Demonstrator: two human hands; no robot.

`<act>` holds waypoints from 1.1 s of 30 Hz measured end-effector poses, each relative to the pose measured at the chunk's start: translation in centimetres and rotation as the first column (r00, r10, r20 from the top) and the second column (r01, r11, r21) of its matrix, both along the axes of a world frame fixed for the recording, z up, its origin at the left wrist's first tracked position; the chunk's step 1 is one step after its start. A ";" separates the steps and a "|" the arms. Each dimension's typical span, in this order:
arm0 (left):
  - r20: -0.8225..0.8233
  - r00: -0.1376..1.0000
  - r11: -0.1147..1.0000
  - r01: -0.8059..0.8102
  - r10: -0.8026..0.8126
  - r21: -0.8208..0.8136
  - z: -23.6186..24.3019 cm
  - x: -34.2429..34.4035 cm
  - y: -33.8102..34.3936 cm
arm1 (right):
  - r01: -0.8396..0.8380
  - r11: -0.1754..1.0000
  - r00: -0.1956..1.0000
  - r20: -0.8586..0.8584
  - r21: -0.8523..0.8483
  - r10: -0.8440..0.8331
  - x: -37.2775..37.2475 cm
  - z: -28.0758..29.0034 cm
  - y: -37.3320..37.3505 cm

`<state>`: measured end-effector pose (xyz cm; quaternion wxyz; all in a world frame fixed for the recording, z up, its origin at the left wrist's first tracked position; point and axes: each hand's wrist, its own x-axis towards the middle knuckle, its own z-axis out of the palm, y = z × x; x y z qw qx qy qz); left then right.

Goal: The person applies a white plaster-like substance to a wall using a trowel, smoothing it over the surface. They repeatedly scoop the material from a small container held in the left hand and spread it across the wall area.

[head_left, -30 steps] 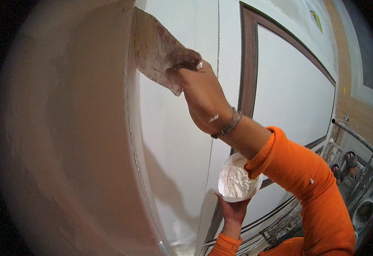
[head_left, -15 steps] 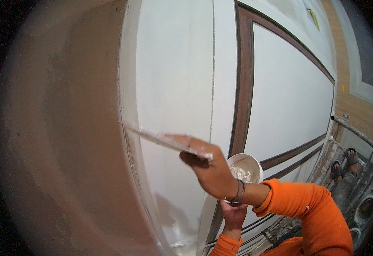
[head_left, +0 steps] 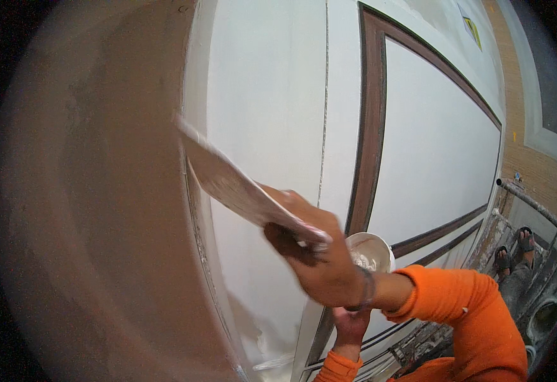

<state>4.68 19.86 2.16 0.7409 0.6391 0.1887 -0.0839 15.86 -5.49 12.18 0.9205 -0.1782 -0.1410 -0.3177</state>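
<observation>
Putty knife [head_left: 227,184], clenched in my right hand [head_left: 320,261], has swung down from high on the white wall [head_left: 265,95] and turned edge-on; its blade now lies against the wall's left edge, above the putty cup [head_left: 371,251] my left hand [head_left: 349,325] grips.

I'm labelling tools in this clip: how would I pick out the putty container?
Start at the white wall with its brown painted border. Below the right hand gripping the wide putty knife, the left hand holds up a small round white tub. It alone is cup-shaped, with white paste inside.
</observation>
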 end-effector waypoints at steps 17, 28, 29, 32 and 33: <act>0.040 0.993 0.988 0.113 -0.109 -0.110 1.4 0.8 -4.6 | -0.190 0.962 0.954 -0.195 0.195 0.228 7.4 -0.6 -5.1; -0.063 0.998 0.999 0.008 -0.006 0.033 0.1 -0.4 -2.5 | 0.208 0.928 0.974 -0.155 0.310 -0.167 10.9 2.6 -4.4; -0.052 0.997 0.990 0.067 -0.061 0.122 0.4 -0.3 -2.9 | 0.225 0.930 0.968 -0.176 0.291 -0.179 10.4 2.6 -3.5; -0.031 0.993 0.977 0.118 -0.115 0.176 1.4 -0.6 -3.6 | 0.208 0.967 0.970 -0.156 0.149 -0.185 6.8 1.7 -1.0; -0.039 0.997 0.997 0.069 -0.067 0.039 1.0 -0.9 -2.1 | 0.197 0.971 0.975 -0.135 0.133 -0.179 5.8 1.2 -0.4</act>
